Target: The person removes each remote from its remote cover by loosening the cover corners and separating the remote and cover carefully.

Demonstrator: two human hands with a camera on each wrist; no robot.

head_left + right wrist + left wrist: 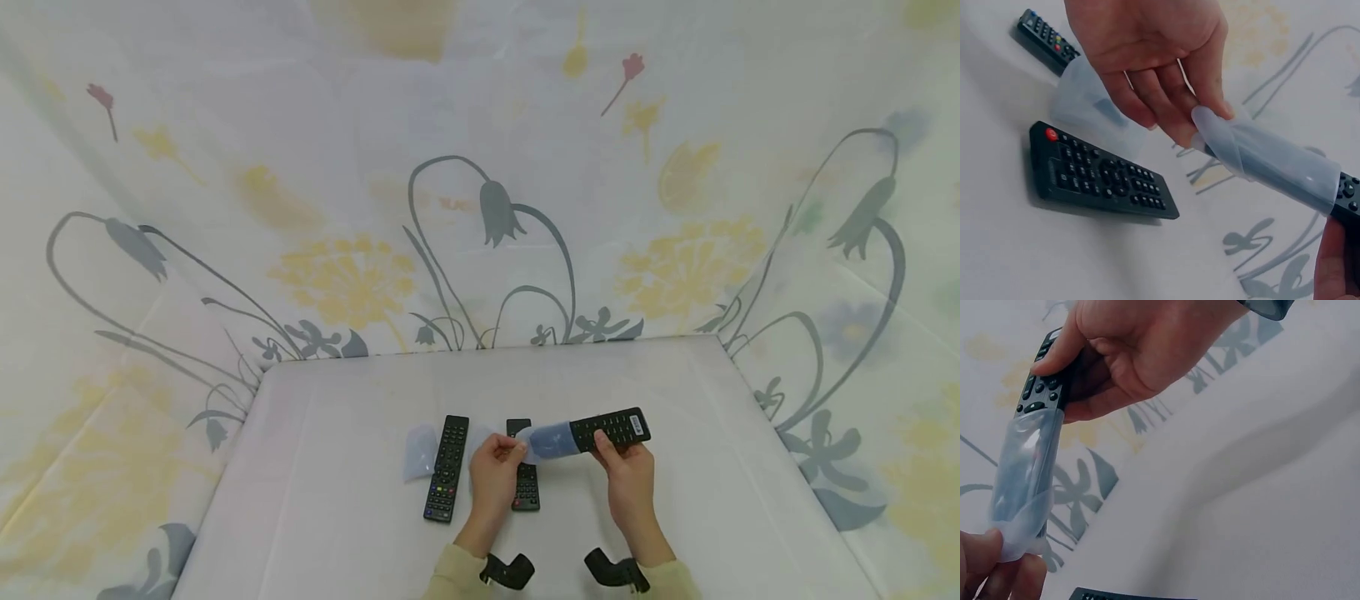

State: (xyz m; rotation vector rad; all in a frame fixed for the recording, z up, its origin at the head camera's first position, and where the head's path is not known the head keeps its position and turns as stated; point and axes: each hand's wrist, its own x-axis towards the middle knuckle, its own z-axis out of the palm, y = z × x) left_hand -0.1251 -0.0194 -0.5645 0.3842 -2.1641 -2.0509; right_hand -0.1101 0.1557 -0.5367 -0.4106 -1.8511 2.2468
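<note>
Both hands hold a black remote control above the table, its one half inside a translucent plastic sleeve. My right hand grips the bare end, thumb on the buttons. At the other end, my left hand pinches the sleeve's loose end between thumb and fingers. The left wrist view shows the sleeve covering the lower part of the remote. Its end is folded or bunched near the left fingertips. Beneath the hands lies a second black remote with a red button, partly hidden in the head view.
Left of the hands, a third black remote with coloured buttons lies on the white table. Beside it is a flat translucent sleeve; another sleeve lies partly behind the left hand. Flower-patterned cloth rises behind the table.
</note>
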